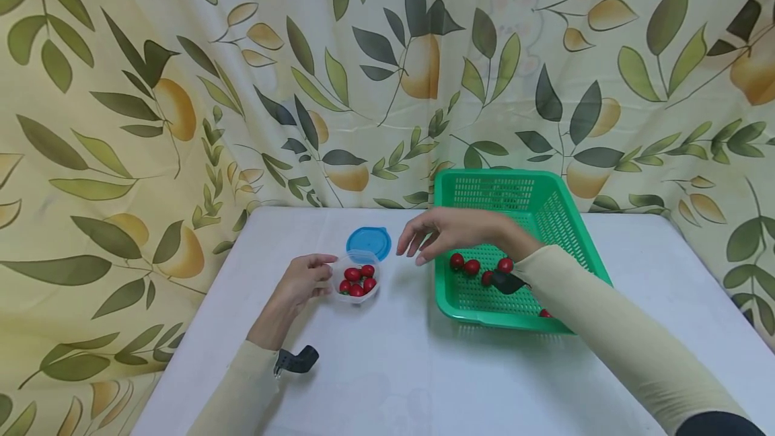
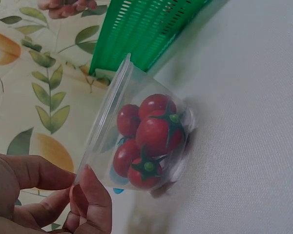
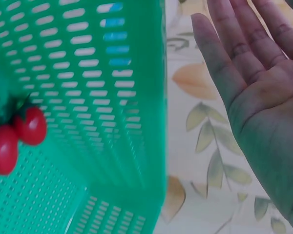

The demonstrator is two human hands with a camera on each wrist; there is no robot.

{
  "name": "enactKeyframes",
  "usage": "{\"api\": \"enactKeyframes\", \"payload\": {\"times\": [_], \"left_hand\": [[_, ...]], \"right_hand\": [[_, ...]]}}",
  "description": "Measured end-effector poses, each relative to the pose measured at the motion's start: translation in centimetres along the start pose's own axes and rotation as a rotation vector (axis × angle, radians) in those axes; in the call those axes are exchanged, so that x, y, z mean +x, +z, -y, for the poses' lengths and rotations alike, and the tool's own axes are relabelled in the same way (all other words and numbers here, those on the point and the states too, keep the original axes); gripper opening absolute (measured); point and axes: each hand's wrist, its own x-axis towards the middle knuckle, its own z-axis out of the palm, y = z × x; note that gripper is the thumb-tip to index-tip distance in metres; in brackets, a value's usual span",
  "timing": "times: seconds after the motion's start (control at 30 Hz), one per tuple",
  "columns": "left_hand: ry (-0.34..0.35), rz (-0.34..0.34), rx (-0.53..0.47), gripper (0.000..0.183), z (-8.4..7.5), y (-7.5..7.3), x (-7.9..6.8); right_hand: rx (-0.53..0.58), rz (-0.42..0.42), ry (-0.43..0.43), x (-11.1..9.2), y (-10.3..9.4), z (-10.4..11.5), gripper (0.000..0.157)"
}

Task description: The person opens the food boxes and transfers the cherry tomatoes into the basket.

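My left hand (image 1: 301,281) pinches the rim of a small clear plastic container (image 1: 374,281), thumb and fingers at its edge in the left wrist view. Inside the container lie several cherry tomatoes (image 2: 158,134), some with green stems. My right hand (image 1: 451,231) hovers over the left rim of a green perforated basket (image 1: 445,295), its fingers loosely extended and holding nothing. In the right wrist view the palm (image 3: 273,107) faces the camera beside the basket wall. More cherry tomatoes (image 3: 30,126) lie on the basket's floor, some hidden beneath the right forearm.
A round blue lid (image 1: 369,242) lies flat on the table just behind the container. The white-covered table (image 1: 387,369) backs onto a leaf-patterned curtain (image 1: 290,86). The basket stands to the right of the container, with a gap between them.
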Motion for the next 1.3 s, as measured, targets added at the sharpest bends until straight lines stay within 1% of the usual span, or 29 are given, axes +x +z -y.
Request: {"api": "enactKeyframes", "payload": {"times": [0.23,0.33,0.5,0.67,0.87,1.13,1.3], "left_hand": [[0.01,0.003,-0.011,0.032,-0.1,0.0,-0.2],[0.02,0.009,-0.007,0.033,-0.1,0.0,-0.3],[0.018,0.012,-0.008,0.034,-0.2,0.0,-0.3],[0.015,0.012,-0.007,0.035,-0.3,0.0,-0.4],[0.021,0.017,-0.012,0.034,-0.2,-0.1,-0.2],[0.025,0.026,-0.039,0.034,-0.3,-0.2,-0.2],[0.025,0.021,-0.048,0.033,-0.3,-0.2,-0.2]], "right_hand": [[0.007,0.045,-0.018,2.6,0.5,0.8,0.042],[0.011,0.065,-0.033,3.4,0.6,1.1,0.045],[0.004,0.087,-0.03,4.6,0.8,1.5,0.049],[-0.003,0.112,-0.02,5.9,1.2,1.6,0.05],[-0.012,0.159,-0.034,7.7,1.9,1.6,0.05],[-0.047,0.187,0.002,9.4,2.6,1.9,0.048],[-0.061,0.2,0.056,10.2,3.1,1.9,0.049]]}}
